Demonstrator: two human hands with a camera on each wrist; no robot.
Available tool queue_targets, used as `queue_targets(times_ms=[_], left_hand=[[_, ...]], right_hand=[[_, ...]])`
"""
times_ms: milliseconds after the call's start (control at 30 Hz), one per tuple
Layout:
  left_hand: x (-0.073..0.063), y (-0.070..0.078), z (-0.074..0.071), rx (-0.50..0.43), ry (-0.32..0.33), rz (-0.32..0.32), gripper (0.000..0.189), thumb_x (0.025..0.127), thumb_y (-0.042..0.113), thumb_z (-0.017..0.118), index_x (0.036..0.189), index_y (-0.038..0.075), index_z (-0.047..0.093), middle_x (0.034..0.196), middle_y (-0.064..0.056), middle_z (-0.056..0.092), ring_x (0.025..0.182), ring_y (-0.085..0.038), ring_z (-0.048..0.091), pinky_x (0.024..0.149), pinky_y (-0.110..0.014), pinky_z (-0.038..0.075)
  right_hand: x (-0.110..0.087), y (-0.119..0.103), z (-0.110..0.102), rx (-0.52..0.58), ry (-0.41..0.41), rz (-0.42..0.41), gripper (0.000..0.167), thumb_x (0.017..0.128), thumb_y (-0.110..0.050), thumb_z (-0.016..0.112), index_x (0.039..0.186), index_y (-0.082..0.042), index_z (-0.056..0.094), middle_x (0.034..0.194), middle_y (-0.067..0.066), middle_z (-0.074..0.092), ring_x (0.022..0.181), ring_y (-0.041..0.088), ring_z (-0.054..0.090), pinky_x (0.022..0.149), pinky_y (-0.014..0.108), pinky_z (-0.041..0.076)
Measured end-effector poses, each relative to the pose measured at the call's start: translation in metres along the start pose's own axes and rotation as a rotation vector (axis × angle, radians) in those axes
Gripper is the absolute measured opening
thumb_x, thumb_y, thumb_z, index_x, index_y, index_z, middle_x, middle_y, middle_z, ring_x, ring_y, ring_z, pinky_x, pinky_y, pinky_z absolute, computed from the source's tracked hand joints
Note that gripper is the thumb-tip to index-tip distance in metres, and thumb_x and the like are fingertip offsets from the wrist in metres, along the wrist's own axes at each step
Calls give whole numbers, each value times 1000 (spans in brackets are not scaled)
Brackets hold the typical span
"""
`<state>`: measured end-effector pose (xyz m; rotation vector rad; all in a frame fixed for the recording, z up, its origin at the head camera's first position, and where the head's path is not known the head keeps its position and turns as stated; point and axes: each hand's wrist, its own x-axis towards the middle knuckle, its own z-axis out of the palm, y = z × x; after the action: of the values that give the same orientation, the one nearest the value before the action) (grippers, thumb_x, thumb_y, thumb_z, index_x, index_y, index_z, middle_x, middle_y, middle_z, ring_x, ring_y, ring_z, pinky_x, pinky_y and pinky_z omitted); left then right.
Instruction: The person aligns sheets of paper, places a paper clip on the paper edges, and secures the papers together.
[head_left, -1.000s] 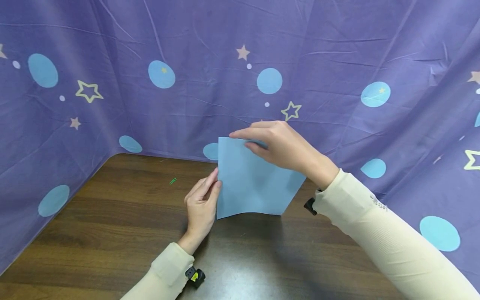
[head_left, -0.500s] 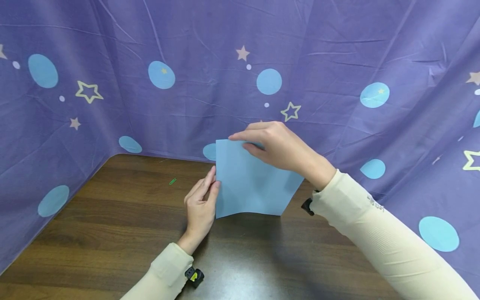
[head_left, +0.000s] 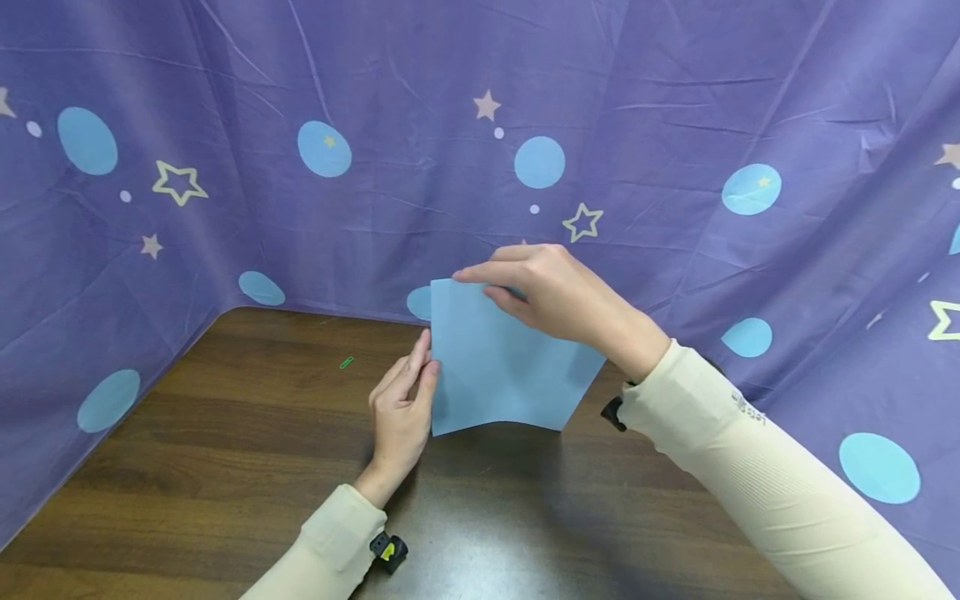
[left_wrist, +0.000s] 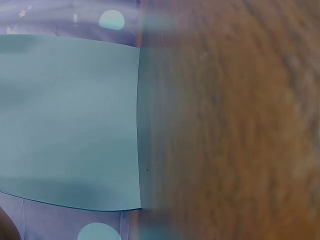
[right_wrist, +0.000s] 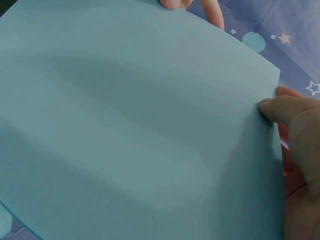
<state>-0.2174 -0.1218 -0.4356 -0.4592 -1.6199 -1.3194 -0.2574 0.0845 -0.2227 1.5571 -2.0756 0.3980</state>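
In the head view we see a sheet of light blue paper held upright between two bare hands, in front of us and over the far half of a dark wood-grain table. The left hand pinches its left edge, thumb on the face toward us and fingers behind. The right hand reaches across from the right and pinches the top edge, its thumb also on the near face. The two hands are apart from each other, with paper between them.

We find the bottom edge of the sheet bowed upward in the middle; we cannot tell whether its corners touch the table. From the right wrist we look along the broad, softly shaded face, with a thumb pressed at one edge and fingertips at another. From the left wrist we see the sheet fill much of the left side, and a dark shape in the lower corner is too cropped for us to name.

To the left of the paper, well apart from both hands, we see a green paper clip on the table. Behind everything we have a purple cloth printed with stars and blue ovals. Both arms wear cream sleeves.
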Motion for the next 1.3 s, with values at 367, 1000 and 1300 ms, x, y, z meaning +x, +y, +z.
queue_targets(times_ms=[367,1000,1300], left_hand=[[2,-1,-3,61,-19,33,51,96,-9,71,144,7,66,109,-10,78,95,-20,68,86,-15,52],[3,-3,-4,75,-56,7,53,97,-9,70,147,9,64,113,-9,78,98,-20,69,85,-15,53],[4,-3,-4,82,-35,38,50,96,-8,72,143,8,67,103,-9,79,88,-20,69,79,-16,53]], right_hand=[[3,-1,-1,-5,-37,14,36,100,1,68,131,-13,77,105,3,78,68,13,52,65,28,47],[5,-4,0,-5,-78,55,43,100,5,64,137,-16,74,97,2,74,71,15,52,67,29,47],[6,-5,0,-15,-102,92,47,100,6,65,139,-17,72,87,1,68,70,16,50,67,30,47]])
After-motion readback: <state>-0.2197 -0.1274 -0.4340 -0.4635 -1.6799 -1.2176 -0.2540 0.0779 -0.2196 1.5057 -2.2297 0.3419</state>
